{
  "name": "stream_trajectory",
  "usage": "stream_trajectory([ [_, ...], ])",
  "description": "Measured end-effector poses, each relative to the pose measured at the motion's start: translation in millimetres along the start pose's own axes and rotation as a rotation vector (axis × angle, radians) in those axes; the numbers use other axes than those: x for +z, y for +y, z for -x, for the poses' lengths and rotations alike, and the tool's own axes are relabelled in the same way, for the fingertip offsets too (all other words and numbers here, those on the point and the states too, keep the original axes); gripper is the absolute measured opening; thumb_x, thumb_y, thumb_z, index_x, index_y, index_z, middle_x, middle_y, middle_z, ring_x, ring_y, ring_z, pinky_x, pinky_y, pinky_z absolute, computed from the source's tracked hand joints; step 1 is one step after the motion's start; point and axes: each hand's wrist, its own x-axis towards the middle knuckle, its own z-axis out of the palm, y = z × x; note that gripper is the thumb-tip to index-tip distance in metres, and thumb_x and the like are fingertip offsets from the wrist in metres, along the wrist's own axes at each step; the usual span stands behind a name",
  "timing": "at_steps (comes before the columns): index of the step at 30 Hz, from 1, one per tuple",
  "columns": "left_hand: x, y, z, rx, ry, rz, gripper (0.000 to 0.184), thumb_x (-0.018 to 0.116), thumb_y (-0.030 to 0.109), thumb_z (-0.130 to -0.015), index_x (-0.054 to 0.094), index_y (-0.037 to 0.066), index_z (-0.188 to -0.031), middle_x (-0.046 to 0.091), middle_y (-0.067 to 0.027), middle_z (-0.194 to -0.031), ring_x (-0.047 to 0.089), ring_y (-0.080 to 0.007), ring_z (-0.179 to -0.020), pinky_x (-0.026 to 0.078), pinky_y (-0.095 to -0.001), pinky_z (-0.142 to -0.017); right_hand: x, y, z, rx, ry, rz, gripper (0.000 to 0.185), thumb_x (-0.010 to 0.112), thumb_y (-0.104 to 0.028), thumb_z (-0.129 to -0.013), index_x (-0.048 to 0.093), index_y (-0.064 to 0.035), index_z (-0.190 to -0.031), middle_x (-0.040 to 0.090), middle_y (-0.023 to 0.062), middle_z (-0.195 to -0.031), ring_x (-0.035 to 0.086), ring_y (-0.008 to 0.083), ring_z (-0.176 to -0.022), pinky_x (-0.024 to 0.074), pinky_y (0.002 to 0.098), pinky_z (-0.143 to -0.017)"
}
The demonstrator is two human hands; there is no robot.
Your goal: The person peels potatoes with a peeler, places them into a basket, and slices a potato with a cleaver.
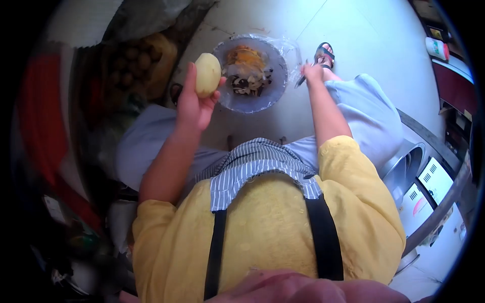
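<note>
A pale, peeled potato (207, 75) is held upright in my left hand (196, 101), the thumb on one side and the fingers on the other. Over by the right knee, my right hand (313, 73) is closed on a thin dark tool (301, 81), perhaps a knife or peeler; its exact shape is too small to tell. Between the two hands, on the floor, stands a round bin (231, 104) lined with clear plastic. Orange and dark scraps (247, 70) lie inside it.
Unpeeled potatoes (136, 65) fill a yellowish bag in the dark area at the left. A sandaled foot (324, 54) rests on the pale tiled floor (353, 30). At the right are a metal pot (401, 164) and a white container with a red lid (435, 48).
</note>
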Motion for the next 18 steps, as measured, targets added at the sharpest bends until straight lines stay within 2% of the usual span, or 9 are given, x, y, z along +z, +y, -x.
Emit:
stream_trajectory([
  [1,0,1,3,0.001,-0.004,-0.010,0.046,0.051,0.048,-0.088,0.052,0.008,-0.113,0.060,-0.0044,-0.096,0.061,-0.0172,-0.083,0.045,-0.0226,-0.057,-12,-14,-1,-0.094,0.024,-0.353,0.010,0.053,-0.006,-0.082,0.054,0.0044,-0.083,0.064,0.0189,-0.078,0.066,0.0249,-0.068,0.0524,0.0308,-0.057],
  [2,-2,0,4,0.012,-0.018,-0.006,0.046,0.051,0.048,-0.088,0.052,0.008,-0.113,0.060,-0.0044,-0.096,0.061,-0.0172,-0.083,0.045,-0.0226,-0.057,-30,-36,8,-0.156,-0.016,-0.584,0.007,0.053,-0.003,-0.083,0.047,0.0018,-0.082,0.063,0.0155,-0.076,0.064,0.0214,-0.065,0.0500,0.0258,-0.052],
  [4,-11,-5,3,-0.003,-0.013,-0.013,0.045,0.052,0.047,-0.088,0.052,0.010,-0.113,0.061,-0.0040,-0.096,0.061,-0.0169,-0.083,0.045,-0.0229,-0.058,-59,-88,54,-0.316,0.080,-0.724,0.011,0.055,-0.006,-0.083,0.051,0.0036,-0.087,0.063,0.0141,-0.077,0.063,0.0169,-0.064,0.0484,0.0236,-0.052],
  [6,-18,-10,5,0.007,-0.018,-0.012,0.045,0.053,0.047,-0.087,0.053,0.010,-0.113,0.061,-0.0049,-0.097,0.062,-0.0178,-0.083,0.047,-0.0226,-0.057,-76,-120,105,-0.476,0.034,-0.749,0.011,0.055,-0.008,-0.084,0.055,0.0025,-0.087,0.064,0.0109,-0.079,0.062,0.0141,-0.065,0.0473,0.0225,-0.055],
  [8,-21,-14,7,0.023,-0.028,-0.008,0.045,0.054,0.046,-0.087,0.054,0.009,-0.113,0.062,-0.0058,-0.098,0.062,-0.0186,-0.083,0.049,-0.0224,-0.057,-77,-129,140,-0.531,-0.096,-0.532,0.016,0.058,-0.011,-0.084,0.059,0.0018,-0.093,0.065,0.0072,-0.081,0.060,0.0120,-0.063,0.0473,0.0235,-0.056],
  [10,-23,-15,13,-0.004,0.009,-0.001,0.044,0.054,0.046,-0.087,0.054,0.010,-0.113,0.062,-0.0044,-0.098,0.063,-0.0186,-0.083,0.049,-0.0224,-0.056,-65,-115,135,-0.522,-0.342,-0.188,0.021,0.061,-0.013,-0.083,0.061,-0.0009,-0.100,0.065,0.0055,-0.080,0.059,0.0110,-0.061,0.0477,0.0240,-0.057],
  [12,-21,-13,17,0.006,-0.004,0.005,0.043,0.053,0.046,-0.087,0.054,0.010,-0.112,0.062,-0.0041,-0.097,0.063,-0.0181,-0.082,0.048,-0.0224,-0.056,-67,-126,146,-0.542,-0.327,-0.149,0.026,0.064,-0.016,-0.083,0.062,-0.0027,-0.105,0.065,0.0053,-0.077,0.058,0.0104,-0.061,0.0475,0.0233,-0.056],
  [13,-21,-12,19,0.006,-0.001,-0.005,0.043,0.053,0.046,-0.088,0.054,0.010,-0.112,0.062,-0.0039,-0.096,0.063,-0.0177,-0.082,0.047,-0.0224,-0.055,-61,-124,131,-0.558,-0.282,-0.256,0.023,0.064,-0.018,-0.082,0.063,-0.0016,-0.098,0.065,0.0053,-0.073,0.058,0.0100,-0.060,0.0477,0.0235,-0.056],
  [18,-16,-6,20,-0.031,0.032,-0.009,0.044,0.052,0.047,-0.088,0.054,0.009,-0.112,0.062,-0.0037,-0.096,0.062,-0.0164,-0.081,0.046,-0.0220,-0.055,-52,-163,69,-0.497,-0.074,-0.276,0.024,0.063,-0.022,-0.083,0.062,0.0014,-0.083,0.065,0.0063,-0.072,0.059,0.0110,-0.059,0.0482,0.0242,-0.055],
])
